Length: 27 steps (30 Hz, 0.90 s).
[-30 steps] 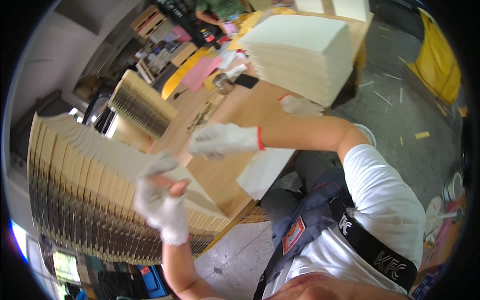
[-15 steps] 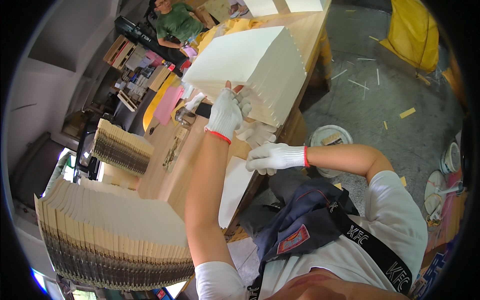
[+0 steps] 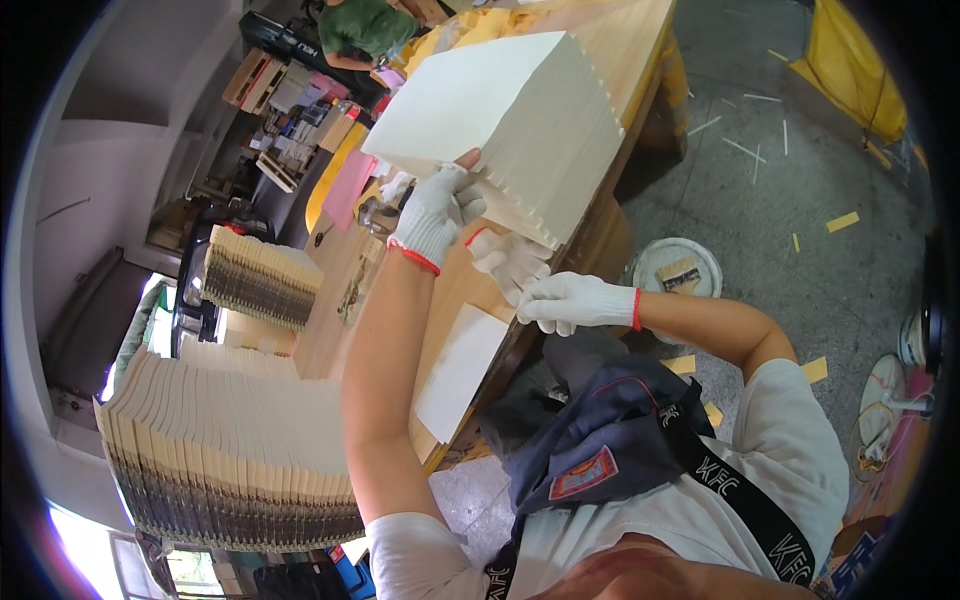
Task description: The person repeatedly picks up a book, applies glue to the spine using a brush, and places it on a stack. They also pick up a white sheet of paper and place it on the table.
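A tall stack of white paper sheets (image 3: 470, 95) stands on the wooden table. At its near left corner is my left hand (image 3: 436, 212) in a white knit glove, with a bare fingertip stretched against the paper and the other fingers loosely bent. I see nothing held in it. My right hand (image 3: 578, 302), also gloved, is over the table's near edge with its fingers curled together. Beside its fingertips lies a loose white glove (image 3: 508, 262) with a red cuff. Whether the right fingers pinch that glove or something small is hidden.
A flat white sheet (image 3: 462, 370) lies near the table edge. Fanned stacks of bound paper blocks (image 3: 240, 440) stand at left. A white bucket (image 3: 705, 268) holding a brush sits on the floor. Across the table is a person in a green shirt (image 3: 365, 32).
The view has shifted slightly. My left hand stays at the stack's corner, its fingers more bent. More of the loose glove and its red cuff shows. My right hand remains near it.
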Motion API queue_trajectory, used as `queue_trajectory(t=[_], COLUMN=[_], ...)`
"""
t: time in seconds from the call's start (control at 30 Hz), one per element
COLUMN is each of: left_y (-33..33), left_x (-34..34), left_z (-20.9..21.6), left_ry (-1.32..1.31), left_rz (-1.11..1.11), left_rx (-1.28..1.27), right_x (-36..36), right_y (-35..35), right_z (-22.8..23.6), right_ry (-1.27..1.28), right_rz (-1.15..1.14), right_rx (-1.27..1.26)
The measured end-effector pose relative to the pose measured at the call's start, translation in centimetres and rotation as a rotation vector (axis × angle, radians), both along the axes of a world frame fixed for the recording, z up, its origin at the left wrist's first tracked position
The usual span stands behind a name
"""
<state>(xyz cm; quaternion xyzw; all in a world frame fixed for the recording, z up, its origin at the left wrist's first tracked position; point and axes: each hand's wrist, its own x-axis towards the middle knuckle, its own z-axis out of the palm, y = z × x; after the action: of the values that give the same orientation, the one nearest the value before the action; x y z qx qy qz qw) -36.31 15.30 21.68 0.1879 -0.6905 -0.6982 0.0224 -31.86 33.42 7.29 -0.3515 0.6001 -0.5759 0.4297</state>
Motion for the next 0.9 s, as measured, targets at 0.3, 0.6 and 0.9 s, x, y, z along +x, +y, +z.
queue_trajectory(t=[0.3, 0.6, 0.9], left_y=[0.6, 0.0, -2.2], left_x=[0.0, -0.9, -4.8], left_z=[-1.2, 1.4, 2.7], left_ry=[0.028, 0.007, 0.185], left_rz=[0.052, 0.241, 0.085], left_rx=[-0.304, 0.345, 0.461], right_x=[-0.8, -2.7, -10.2], right_y=[0.3, 2.2, -0.1], right_z=[-1.7, 2.3, 6.4], right_ry=[-0.042, 0.148, 1.549], right_rz=[0.011, -0.25, -0.873], right_rx=[0.046, -0.297, -0.414])
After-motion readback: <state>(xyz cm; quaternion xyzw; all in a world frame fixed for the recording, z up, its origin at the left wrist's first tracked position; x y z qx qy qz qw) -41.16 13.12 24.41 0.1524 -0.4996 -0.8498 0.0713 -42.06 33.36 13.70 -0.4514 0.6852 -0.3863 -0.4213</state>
